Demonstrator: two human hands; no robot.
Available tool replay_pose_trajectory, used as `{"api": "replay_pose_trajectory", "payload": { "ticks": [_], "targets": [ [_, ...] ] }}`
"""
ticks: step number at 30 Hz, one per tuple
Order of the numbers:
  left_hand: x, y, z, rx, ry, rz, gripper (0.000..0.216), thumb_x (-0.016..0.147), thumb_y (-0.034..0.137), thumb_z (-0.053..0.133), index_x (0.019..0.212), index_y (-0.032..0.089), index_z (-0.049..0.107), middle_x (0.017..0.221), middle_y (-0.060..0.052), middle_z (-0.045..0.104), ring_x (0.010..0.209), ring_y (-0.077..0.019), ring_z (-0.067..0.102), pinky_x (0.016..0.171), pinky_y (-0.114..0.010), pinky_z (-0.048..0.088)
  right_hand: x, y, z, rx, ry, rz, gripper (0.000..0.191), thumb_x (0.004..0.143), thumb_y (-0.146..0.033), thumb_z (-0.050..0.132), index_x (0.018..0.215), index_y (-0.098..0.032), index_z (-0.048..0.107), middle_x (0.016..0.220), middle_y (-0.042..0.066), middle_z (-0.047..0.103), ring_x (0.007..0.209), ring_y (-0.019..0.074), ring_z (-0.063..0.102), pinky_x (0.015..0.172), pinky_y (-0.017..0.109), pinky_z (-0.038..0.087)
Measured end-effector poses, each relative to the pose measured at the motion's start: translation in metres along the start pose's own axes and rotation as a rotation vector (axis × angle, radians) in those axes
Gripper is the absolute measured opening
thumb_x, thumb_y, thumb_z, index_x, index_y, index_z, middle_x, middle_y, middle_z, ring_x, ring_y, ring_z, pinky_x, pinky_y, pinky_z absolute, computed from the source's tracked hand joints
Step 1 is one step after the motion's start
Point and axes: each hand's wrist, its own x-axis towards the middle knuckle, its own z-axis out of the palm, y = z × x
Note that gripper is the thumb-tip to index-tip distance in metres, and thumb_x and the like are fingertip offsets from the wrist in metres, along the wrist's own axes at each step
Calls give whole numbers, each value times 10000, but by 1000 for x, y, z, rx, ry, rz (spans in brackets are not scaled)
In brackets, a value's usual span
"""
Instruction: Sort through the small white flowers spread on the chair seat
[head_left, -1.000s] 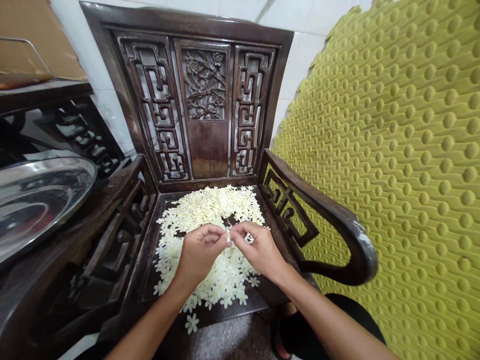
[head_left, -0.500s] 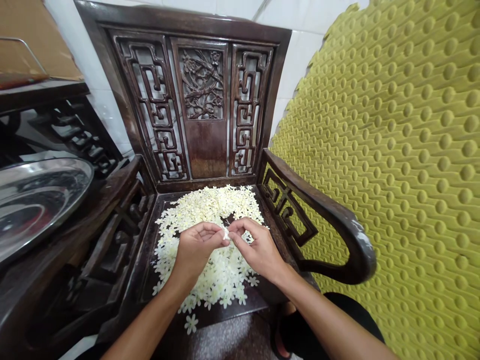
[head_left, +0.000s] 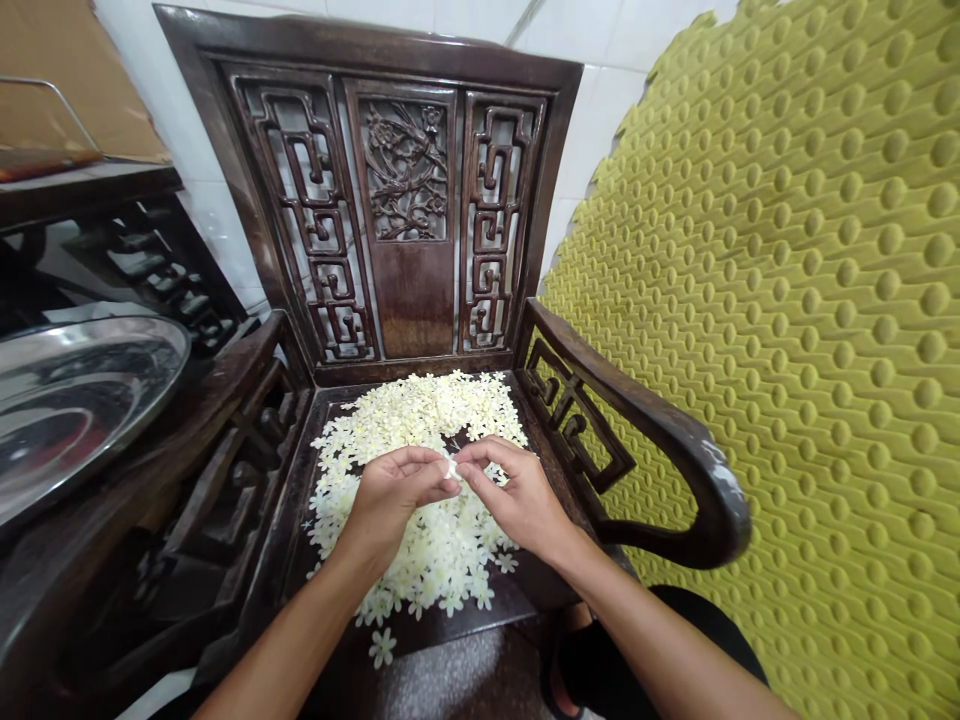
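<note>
Over the chair seat, my left hand (head_left: 394, 490) and my right hand (head_left: 517, 492) meet fingertip to fingertip. Both are closed in a pinch on one small white flower (head_left: 451, 467), mostly hidden by the fingers. Thin dark strands show just above the fingertips, too fine to identify. Beneath and around the hands spreads a pile of loose cream-white flowers (head_left: 442, 550), real or artificial I cannot tell. One stray flower (head_left: 382, 648) lies at the front edge of the dark wooden seat (head_left: 517, 603).
The seat belongs to a carved chair with a tall back (head_left: 412, 290) and a curved right armrest (head_left: 660, 430). A shiny metal tray (head_left: 142, 370) is at the left. A yellow bumpy foam mat (head_left: 810, 300) stands along the right side.
The fingers of my left hand have shifted slightly around the flower. Both hands otherwise keep their place, and the pile looks the same.
</note>
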Motion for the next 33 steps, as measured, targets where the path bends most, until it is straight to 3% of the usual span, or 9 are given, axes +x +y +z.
{"api": "replay_pose_trajectory", "payload": {
  "ticks": [33],
  "targets": [
    [0, 4, -2, -21, -47, -67, 194, 671, 215, 815, 775, 116, 683, 667, -37, 715, 631, -142, 688, 724, -288, 577, 1, -3, -2, -12, -15, 2, 108, 923, -219, 585, 919, -205, 693, 838, 24, 682, 788, 162, 627, 753, 295, 481]
  ]
}}
